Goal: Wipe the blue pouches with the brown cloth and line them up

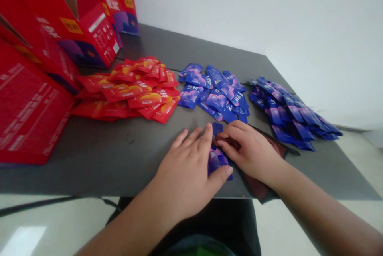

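My left hand (188,170) lies flat with its fingers stretched out at the left side of a blue-and-purple sachet (217,159). Its thumb rests over the lower right corner of that sachet. At the sachet's upper part, the fingers of my right hand (251,150) are bent and pressed together; what they hold, if anything, is hidden. A brown pouch (259,186) with a dark edge lies partly under my right hand, overhanging the table's front edge.
Red sachets (134,92) are heaped on the left of the grey table (113,176), blue sachets (220,90) at the centre back. More blue sachets (295,114) are stacked on the right. Several red cartons (32,108) stand at far left, some with raised flaps. A white wall (254,4) rises behind.
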`<state>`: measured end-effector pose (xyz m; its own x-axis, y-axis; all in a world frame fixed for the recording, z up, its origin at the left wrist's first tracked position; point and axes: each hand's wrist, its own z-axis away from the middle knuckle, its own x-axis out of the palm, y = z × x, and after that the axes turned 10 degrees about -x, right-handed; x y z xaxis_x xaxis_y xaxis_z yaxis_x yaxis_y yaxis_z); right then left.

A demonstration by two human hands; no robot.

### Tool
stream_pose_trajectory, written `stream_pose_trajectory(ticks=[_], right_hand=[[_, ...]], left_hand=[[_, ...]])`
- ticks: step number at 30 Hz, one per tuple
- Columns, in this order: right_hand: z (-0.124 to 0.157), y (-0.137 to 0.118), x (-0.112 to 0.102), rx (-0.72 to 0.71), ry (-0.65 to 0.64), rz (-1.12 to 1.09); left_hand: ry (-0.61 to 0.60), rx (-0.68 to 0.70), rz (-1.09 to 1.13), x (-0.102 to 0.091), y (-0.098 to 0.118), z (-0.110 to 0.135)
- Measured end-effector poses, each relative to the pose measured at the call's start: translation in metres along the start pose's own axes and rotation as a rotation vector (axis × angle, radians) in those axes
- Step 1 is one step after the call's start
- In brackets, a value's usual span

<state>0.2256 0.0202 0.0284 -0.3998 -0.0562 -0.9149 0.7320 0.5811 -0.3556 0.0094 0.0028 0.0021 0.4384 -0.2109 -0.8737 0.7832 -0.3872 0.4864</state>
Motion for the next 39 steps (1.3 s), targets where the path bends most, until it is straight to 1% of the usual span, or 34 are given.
stream_pose_trajectory(ticks=[4, 6, 8, 9, 12, 14, 16, 19, 25, 27, 29, 31, 33, 35, 37, 39], right_hand=[[-0.004, 0.010, 0.001, 0.067, 0.101, 0.053], [0.000, 0.007, -0.004, 0.064, 0.169, 0.036], [0.007, -0.003, -0.011, 0.016, 0.185, -0.017], [0.011, -0.009, -0.014, -0.034, 0.159, -0.063], [0.019, -0.023, -0.019, -0.182, -0.015, -0.204], [0.018, -0.025, -0.017, -0.216, -0.095, -0.243], [0.014, -0.022, -0.013, -0.217, -0.113, -0.246], [0.005, -0.012, -0.007, -0.203, -0.099, -0.215], [-0.010, 0.009, 0.002, -0.081, -0.048, -0.072], [-0.013, 0.017, 0.005, -0.072, -0.004, -0.009], [-0.013, 0.021, 0.006, -0.078, 0.069, 0.041], [-0.009, 0.018, 0.003, -0.109, 0.144, 0.103], [-0.002, 0.007, -0.004, -0.159, 0.183, 0.156], [0.006, -0.011, -0.011, -0.201, 0.151, 0.132], [0.013, -0.028, -0.015, -0.213, 0.040, 0.023], [0.015, -0.037, -0.016, -0.195, -0.091, -0.098]], left_hand=[[0.019, -0.008, -0.037, 0.002, 0.000, 0.001], [0.027, -0.014, -0.046, 0.003, 0.001, 0.001], [0.033, -0.020, -0.042, 0.004, 0.001, 0.001], [0.034, -0.021, -0.036, 0.004, 0.001, 0.001], [0.036, -0.020, -0.014, 0.004, 0.000, 0.000], [0.034, -0.022, 0.000, 0.004, 0.000, -0.001], [0.032, -0.028, 0.016, 0.004, 0.000, -0.001], [0.027, -0.038, 0.038, 0.004, 0.000, -0.002], [0.031, -0.054, 0.067, 0.005, 0.001, -0.001], [0.043, -0.055, 0.071, 0.006, 0.000, -0.001], [0.049, -0.051, 0.077, 0.007, 0.000, -0.001], [0.050, -0.048, 0.085, 0.008, -0.001, 0.000], [0.050, -0.053, 0.093, 0.009, -0.001, 0.000], [0.049, -0.057, 0.097, 0.010, -0.001, -0.001], [0.045, -0.053, 0.096, 0.011, -0.001, -0.001], [0.038, -0.048, 0.089, 0.011, -0.001, -0.002]])
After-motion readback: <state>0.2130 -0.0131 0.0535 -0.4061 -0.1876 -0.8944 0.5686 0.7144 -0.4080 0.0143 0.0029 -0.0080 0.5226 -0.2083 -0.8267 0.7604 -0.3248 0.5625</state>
